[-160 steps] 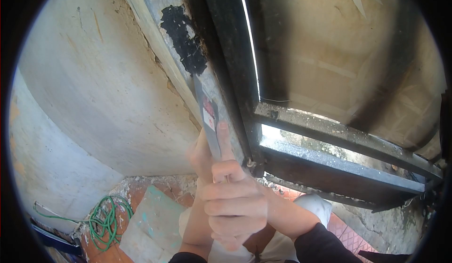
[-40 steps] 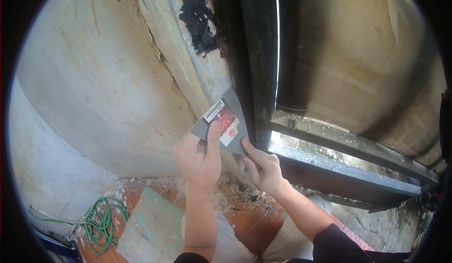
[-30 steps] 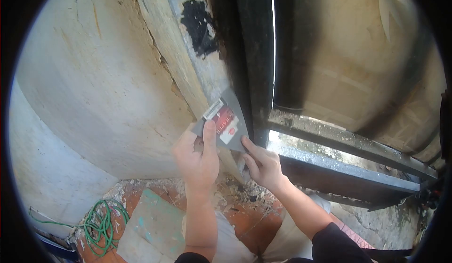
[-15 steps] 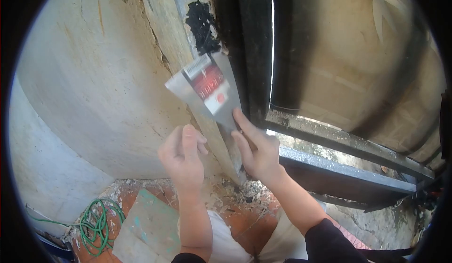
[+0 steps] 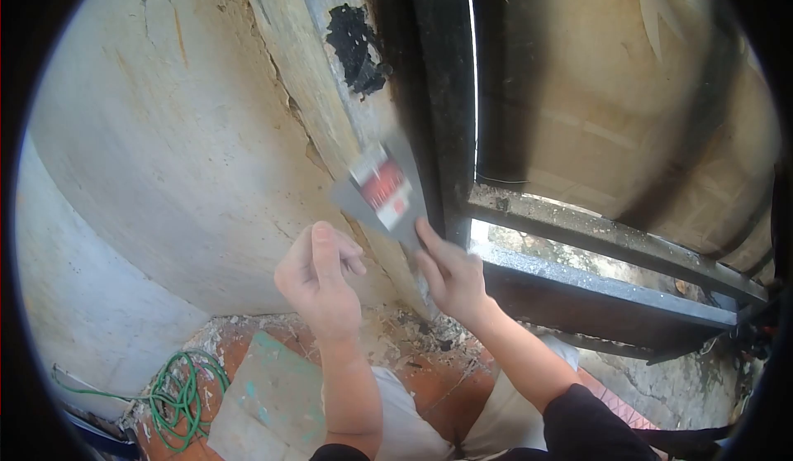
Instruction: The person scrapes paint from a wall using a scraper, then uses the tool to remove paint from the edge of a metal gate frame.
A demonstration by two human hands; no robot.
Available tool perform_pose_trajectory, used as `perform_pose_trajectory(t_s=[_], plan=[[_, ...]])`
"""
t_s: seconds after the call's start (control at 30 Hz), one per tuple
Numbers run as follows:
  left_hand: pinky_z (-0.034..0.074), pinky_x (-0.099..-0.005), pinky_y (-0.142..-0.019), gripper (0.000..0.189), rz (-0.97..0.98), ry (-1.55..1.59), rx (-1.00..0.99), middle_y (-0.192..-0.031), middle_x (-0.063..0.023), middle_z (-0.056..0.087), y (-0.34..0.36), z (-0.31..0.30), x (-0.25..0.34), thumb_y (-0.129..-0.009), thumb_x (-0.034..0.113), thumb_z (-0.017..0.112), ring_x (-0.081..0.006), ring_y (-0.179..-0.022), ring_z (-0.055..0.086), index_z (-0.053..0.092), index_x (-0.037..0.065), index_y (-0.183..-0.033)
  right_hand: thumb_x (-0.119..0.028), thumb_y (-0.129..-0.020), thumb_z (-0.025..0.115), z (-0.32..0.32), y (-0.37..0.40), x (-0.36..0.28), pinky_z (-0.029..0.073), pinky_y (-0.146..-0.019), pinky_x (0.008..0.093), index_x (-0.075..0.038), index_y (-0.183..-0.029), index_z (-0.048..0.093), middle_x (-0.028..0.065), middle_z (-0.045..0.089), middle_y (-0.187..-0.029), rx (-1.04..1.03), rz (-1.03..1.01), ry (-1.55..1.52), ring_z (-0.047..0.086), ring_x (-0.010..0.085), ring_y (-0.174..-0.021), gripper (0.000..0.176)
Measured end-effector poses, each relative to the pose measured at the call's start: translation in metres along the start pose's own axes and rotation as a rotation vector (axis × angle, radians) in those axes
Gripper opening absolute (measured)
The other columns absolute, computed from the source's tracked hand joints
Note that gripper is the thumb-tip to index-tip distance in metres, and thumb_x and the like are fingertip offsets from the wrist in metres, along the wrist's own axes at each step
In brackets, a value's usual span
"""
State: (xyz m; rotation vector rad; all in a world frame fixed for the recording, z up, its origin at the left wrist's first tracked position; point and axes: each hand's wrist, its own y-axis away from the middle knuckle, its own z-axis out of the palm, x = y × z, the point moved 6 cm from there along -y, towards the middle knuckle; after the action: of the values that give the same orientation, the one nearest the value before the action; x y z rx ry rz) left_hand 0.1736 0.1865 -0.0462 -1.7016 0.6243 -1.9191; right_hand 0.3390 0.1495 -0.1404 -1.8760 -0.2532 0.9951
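My right hand grips a wide metal scraper with a red and white label, its handle hidden inside the fingers. The blade is slightly blurred and lies in front of the door frame. Above the blade, a dark patch with ragged edges marks the frame's pale surface. My left hand is raised to the left of the scraper, apart from it, with fingers curled and thumb up; nothing can be made out between them.
A pale wall rises at the left, and a dark-framed door panel stands at the right. Below are a coiled green hose, a paint-stained board and flakes on the tiled floor.
The scraper and my right hand have moved down, so the blade no longer touches the dark patch's lower edge in view. My left hand has barely moved.
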Motion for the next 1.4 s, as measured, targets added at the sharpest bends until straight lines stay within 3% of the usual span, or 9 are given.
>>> perform_pose_trajectory(t_s=[0.03, 0.23, 0.3, 0.43, 0.6, 0.83, 1.03, 1.2, 1.4], plan=[[0.032, -0.0241, -0.05, 0.042, 0.009, -0.001, -0.004, -0.06, -0.0047, 0.056, -0.001, -0.002, 0.002, -0.101, 0.019, 0.047, -0.009, -0.052, 0.047, 0.056, 0.0, -0.064, -0.006, -0.089, 0.066, 0.001, 0.01, 0.003, 0.053, -0.068, 0.0271, 0.002, -0.13, 0.058, 0.0233, 0.069, -0.086, -0.065, 0.03, 0.029, 0.071, 0.0255, -0.071, 0.043], [0.032, -0.0244, -0.051, 0.042, -0.026, 0.077, 0.098, -0.059, -0.0059, 0.055, -0.002, -0.008, 0.002, -0.101, 0.017, 0.046, -0.0098, -0.051, 0.048, 0.055, 0.0, -0.063, -0.005, -0.087, 0.067, -0.009, -0.036, -0.023, 0.052, -0.069, 0.0277, 0.001, -0.131, 0.058, 0.0243, 0.067, -0.086, -0.115, 0.191, 0.044, 0.069, 0.0282, -0.071, 0.045], [0.033, -0.0247, -0.051, 0.043, -0.009, 0.04, 0.07, -0.059, -0.0066, 0.055, -0.001, -0.006, 0.004, -0.101, 0.016, 0.045, -0.0107, -0.051, 0.048, 0.054, -0.001, -0.062, -0.009, -0.087, 0.069, 0.001, -0.017, -0.011, 0.047, -0.051, 0.035, -0.009, -0.133, 0.059, 0.0149, 0.061, -0.067, 0.075, -0.034, -0.035, 0.059, 0.0263, -0.054, 0.047], [0.033, -0.0251, -0.051, 0.044, -0.017, 0.027, 0.067, -0.059, -0.0068, 0.054, 0.003, -0.011, 0.012, -0.101, 0.016, 0.044, -0.0113, -0.051, 0.048, 0.053, -0.001, -0.062, -0.007, -0.086, 0.069, 0.005, 0.022, 0.011, 0.05, -0.055, 0.0361, -0.009, -0.133, 0.059, 0.0163, 0.065, -0.073, -0.062, 0.096, 0.0, 0.063, 0.0299, -0.059, 0.048], [0.033, -0.0255, -0.051, 0.042, -0.015, 0.174, 0.145, -0.059, -0.0074, 0.054, -0.002, -0.014, 0.011, -0.101, 0.016, 0.046, -0.0116, -0.051, 0.048, 0.054, -0.001, -0.063, -0.009, -0.088, 0.067, -0.003, -0.023, -0.017, 0.05, -0.056, 0.0381, -0.008, -0.135, 0.057, 0.0195, 0.066, -0.076, -0.017, 0.059, -0.123, 0.062, 0.0347, -0.059, 0.047], [0.033, -0.026, -0.052, 0.042, -0.068, -0.004, 0.071, -0.058, -0.0063, 0.052, -0.002, -0.008, 0.004, -0.101, 0.016, 0.046, -0.0119, -0.051, 0.046, 0.051, 0.001, -0.062, -0.008, -0.089, 0.065, -0.006, 0.022, 0.008, 0.053, -0.058, 0.0373, -0.009, -0.135, 0.057, 0.0205, 0.066, -0.077, -0.188, 0.207, -0.081, 0.064, 0.0334, -0.062, 0.047], [0.034, -0.0259, -0.044, 0.04, 0.06, 0.104, 0.155, -0.062, -0.0061, 0.048, -0.001, -0.011, 0.005, -0.101, 0.024, 0.048, -0.0129, -0.05, 0.044, 0.049, 0.004, -0.067, -0.011, -0.09, 0.064, -0.013, 0.013, -0.002, 0.054, -0.06, 0.037, -0.01, -0.138, 0.054, 0.0185, 0.066, -0.076, -0.219, 0.199, -0.093, 0.065, 0.0333, -0.064, 0.049], [0.034, -0.0254, -0.042, 0.059, 0.199, 0.211, 0.19, -0.061, -0.0089, 0.046, 0.005, -0.015, 0.011, -0.103, 0.044, 0.028, -0.0165, -0.051, 0.043, 0.049, 0.003, -0.066, -0.009, -0.092, 0.061, -0.013, -0.007, -0.02, 0.054, -0.072, 0.0322, -0.003, -0.137, 0.053, 0.026, 0.069, -0.09, -0.236, 0.245, -0.125, 0.071, 0.0345, -0.074, 0.046], [0.031, -0.0243, -0.042, 0.067, 0.231, 0.293, 0.238, -0.061, -0.0093, 0.046, 0.003, -0.034, 0.016, -0.101, 0.053, 0.024, -0.0174, -0.048, 0.04, 0.046, 0.004, -0.062, -0.01, -0.093, 0.06, -0.005, 0.017, -0.015, 0.054, -0.073, 0.0299, -0.002, -0.137, 0.053, 0.0253, 0.069, -0.088, -0.21, 0.18, -0.126, 0.071, 0.0306, -0.072, 0.046]])
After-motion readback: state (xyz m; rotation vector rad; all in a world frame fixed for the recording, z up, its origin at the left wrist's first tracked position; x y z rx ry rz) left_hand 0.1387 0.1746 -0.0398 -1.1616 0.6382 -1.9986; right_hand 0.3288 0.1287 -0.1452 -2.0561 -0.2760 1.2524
